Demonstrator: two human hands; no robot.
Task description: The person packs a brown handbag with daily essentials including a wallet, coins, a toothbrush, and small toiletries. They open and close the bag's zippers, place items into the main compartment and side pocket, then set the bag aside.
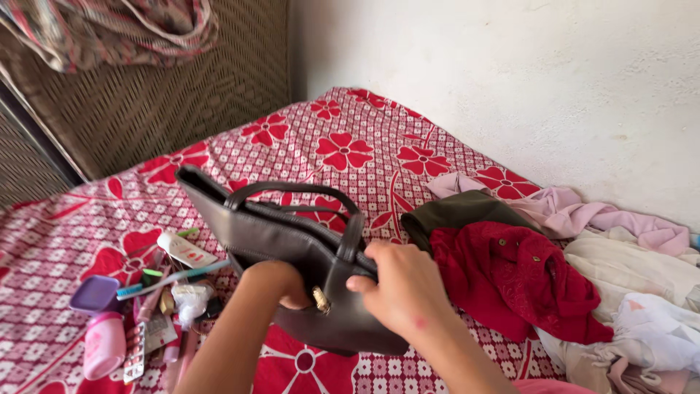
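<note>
A dark grey leather handbag with two looped handles stands on a bed covered by a red flowered sheet. My left hand is pushed into the bag's open top, fingers hidden inside. My right hand grips the near edge of the bag beside a small gold clasp, holding the opening apart.
Left of the bag lie small toiletries: a white tube, a toothbrush, a purple lidded pot, a pink bottle. A heap of clothes, with a red garment on top, fills the right. A wicker headboard stands behind.
</note>
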